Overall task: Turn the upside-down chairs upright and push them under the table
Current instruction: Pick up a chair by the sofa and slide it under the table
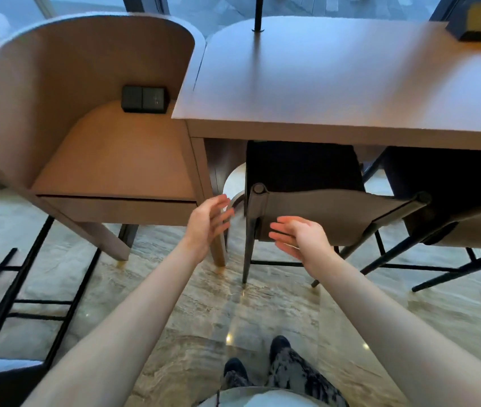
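Chairs are standing upright at this spot: the nearest chair [321, 212] is sitting with its dark seat tucked under the tabletop [336, 83] and its grey backrest facing the person, and a second chair [450, 207] is standing just beside it on the right, also pushed in. Both hands are hovering in front of the near chair's backrest, touching nothing. The left hand [208, 223] is hanging released with fingers spread beside the chair's left post, and the right hand [298, 233] is lying open, palm up, just in front of the backrest.

Judging by the thin dark metal legs and the slung fabric back, the chair is looking light enough to move with two hands. The frame is looking stiff, while the back panel would probably give under pressure. The two round-topped posts at the backrest corners are offering the firmest hold.

Black metal frames [22, 289] at the left edge are being cut off by the picture, so whether they belong to an overturned chair cannot be told. The near chair's front legs are hidden under the tabletop, and both hands are slightly blurred.
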